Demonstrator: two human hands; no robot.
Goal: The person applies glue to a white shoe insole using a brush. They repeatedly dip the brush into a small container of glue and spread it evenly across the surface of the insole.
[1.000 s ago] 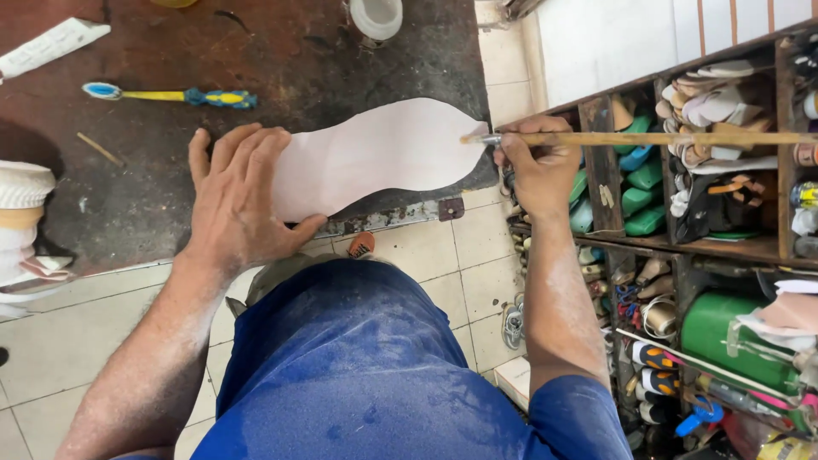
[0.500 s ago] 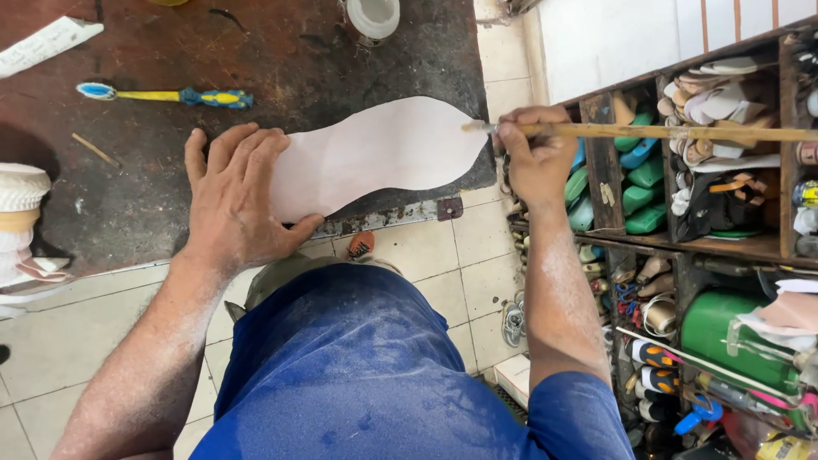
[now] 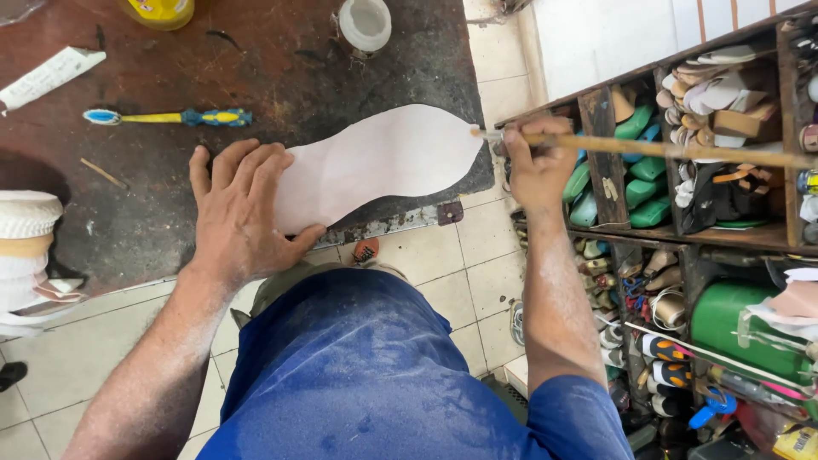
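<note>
Sole-shaped sheet (image 3: 383, 163): pale pink, plain. Worktop (image 3: 256, 68): dark reddish-brown, mottled with black stains. Toothbrush (image 3: 166, 117): yellow handle with blue grip and light blue head. Brush (image 3: 665, 149): light tan wooden handle. Apron (image 3: 358, 375): blue, dusted with whitish powder. Floor tiles (image 3: 443, 264): cream with grey joints. Shoe lasts (image 3: 635, 175) in shelf: green. Jar (image 3: 365, 23): white. Bottle (image 3: 160, 10): yellow.

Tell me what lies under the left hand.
The left hand presses flat on one end of the pale sole-shaped sheet on the dark worktop. That covered end's outline is hidden.
</note>
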